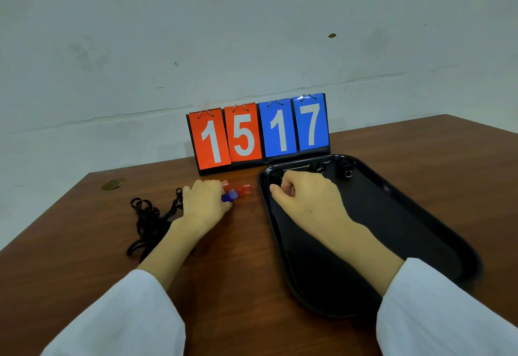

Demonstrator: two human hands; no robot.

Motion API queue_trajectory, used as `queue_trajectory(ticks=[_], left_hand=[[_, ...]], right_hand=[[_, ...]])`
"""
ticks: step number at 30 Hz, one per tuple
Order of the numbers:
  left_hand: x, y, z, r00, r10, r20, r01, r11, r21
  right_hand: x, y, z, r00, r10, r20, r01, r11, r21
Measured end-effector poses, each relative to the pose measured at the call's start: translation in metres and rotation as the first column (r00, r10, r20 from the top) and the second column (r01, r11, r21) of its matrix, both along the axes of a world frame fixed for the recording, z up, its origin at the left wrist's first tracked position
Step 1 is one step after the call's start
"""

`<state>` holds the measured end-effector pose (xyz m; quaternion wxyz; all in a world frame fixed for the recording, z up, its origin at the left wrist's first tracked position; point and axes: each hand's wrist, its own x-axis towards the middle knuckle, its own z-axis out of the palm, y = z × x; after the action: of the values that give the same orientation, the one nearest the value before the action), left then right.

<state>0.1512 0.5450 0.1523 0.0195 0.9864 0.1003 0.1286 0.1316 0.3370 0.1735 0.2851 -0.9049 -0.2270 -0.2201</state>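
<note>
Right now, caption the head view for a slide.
Left hand by cubes, right hand curled over tray, scoreboard behind reads 15 17.

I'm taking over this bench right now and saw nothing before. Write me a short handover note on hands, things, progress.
Left hand: fingers curled on the red and blue cubes on the table, seemingly pinching a blue one.
Right hand: curled over the black tray's far left corner; what it holds is hidden.
Done: metal rings and dark bits lie at the tray's far end.
Left: probably the cubes and the black straps, both outside the tray.
</note>
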Motion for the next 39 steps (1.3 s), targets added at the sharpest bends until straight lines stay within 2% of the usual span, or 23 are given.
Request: queue_trajectory(ticks=[2,4,5,6,8,10,12,13,16,18,21,22,23,25,28,31,32,34,36,38,39], left_hand=[[-0.004,-0.001,0.002,1.0,-0.022,-0.005,0.022,0.998,-0.058],[-0.013,-0.003,0.007,0.98,-0.037,0.197,0.058,0.993,-0.103],[-0.02,-0.008,0.012,0.942,-0.055,0.33,0.107,0.984,-0.142],[-0.028,-0.015,0.017,0.899,-0.087,0.429,0.18,0.967,-0.182],[-0.043,-0.035,0.026,0.855,-0.182,0.485,0.296,0.94,-0.168],[-0.052,-0.054,0.024,0.843,-0.267,0.466,0.338,0.938,-0.075],[-0.056,-0.064,0.016,0.836,-0.311,0.453,0.365,0.93,-0.036],[-0.056,-0.064,0.013,0.832,-0.321,0.453,0.392,0.917,-0.072],[-0.055,-0.061,0.009,0.835,-0.355,0.42,0.501,0.806,-0.315],[-0.054,-0.054,0.008,0.861,-0.321,0.396,0.481,0.766,-0.426],[-0.051,-0.034,0.007,0.895,-0.162,0.416,0.378,0.771,-0.512],[-0.05,-0.025,0.008,0.902,-0.097,0.421,0.345,0.75,-0.564],[-0.05,-0.017,0.01,0.902,-0.027,0.43,0.317,0.717,-0.621],[-0.049,-0.001,0.017,0.881,0.132,0.454,0.271,0.645,-0.714],[-0.047,0.022,0.025,0.823,0.357,0.442,0.203,0.541,-0.816],[-0.049,0.045,0.03,0.757,0.503,0.417,0.217,0.409,-0.886],[-0.05,0.052,0.03,0.742,0.528,0.413,0.219,0.392,-0.894],[-0.051,0.062,0.028,0.748,0.507,0.429,0.168,0.481,-0.861],[-0.053,0.063,0.026,0.82,0.408,0.401,0.09,0.6,-0.795],[-0.054,0.055,0.027,0.942,0.216,0.256,0.017,0.734,-0.679],[-0.055,0.049,0.03,0.983,0.087,0.165,0.034,0.785,-0.619]], right_hand=[[-0.002,0.002,-0.004,0.999,0.026,-0.043,-0.025,1.0,0.012],[-0.002,0.005,-0.005,0.986,0.08,-0.148,-0.06,0.989,0.132],[-0.002,0.007,-0.004,0.962,0.145,-0.233,-0.083,0.963,0.257],[-0.002,0.009,-0.001,0.914,0.242,-0.326,-0.096,0.908,0.407],[-0.006,0.013,0.004,0.753,0.455,-0.475,-0.06,0.767,0.639],[-0.007,0.015,0.003,0.64,0.565,-0.52,-0.011,0.684,0.729],[-0.009,0.016,-0.001,0.626,0.597,-0.501,0.032,0.623,0.782],[-0.01,0.015,-0.003,0.632,0.601,-0.489,0.056,0.595,0.802],[-0.008,0.014,-0.004,0.636,0.638,-0.434,0.132,0.465,0.876],[-0.004,0.011,0.003,0.607,0.711,-0.355,0.196,0.299,0.934],[-0.001,0.0,0.02,0.488,0.857,-0.162,0.357,-0.027,0.934],[0.0,-0.004,0.024,0.463,0.879,-0.109,0.399,-0.097,0.912],[0.0,-0.006,0.026,0.455,0.886,-0.086,0.417,-0.126,0.9],[0.001,-0.008,0.025,0.47,0.871,-0.14,0.4,-0.069,0.914],[0.004,-0.006,0.019,0.483,0.829,-0.282,0.331,0.126,0.935],[0.004,-0.006,0.018,0.622,0.62,-0.479,0.26,0.414,0.872],[0.005,-0.005,0.018,0.668,0.545,-0.507,0.256,0.471,0.844],[0.005,-0.005,0.018,0.707,0.481,-0.518,0.262,0.502,0.824],[0.005,-0.005,0.019,0.728,0.452,-0.515,0.251,0.523,0.814],[0.003,-0.004,0.018,0.734,0.475,-0.486,0.193,0.54,0.819],[0.001,-0.002,0.018,0.722,0.51,-0.468,0.15,0.546,0.824]])
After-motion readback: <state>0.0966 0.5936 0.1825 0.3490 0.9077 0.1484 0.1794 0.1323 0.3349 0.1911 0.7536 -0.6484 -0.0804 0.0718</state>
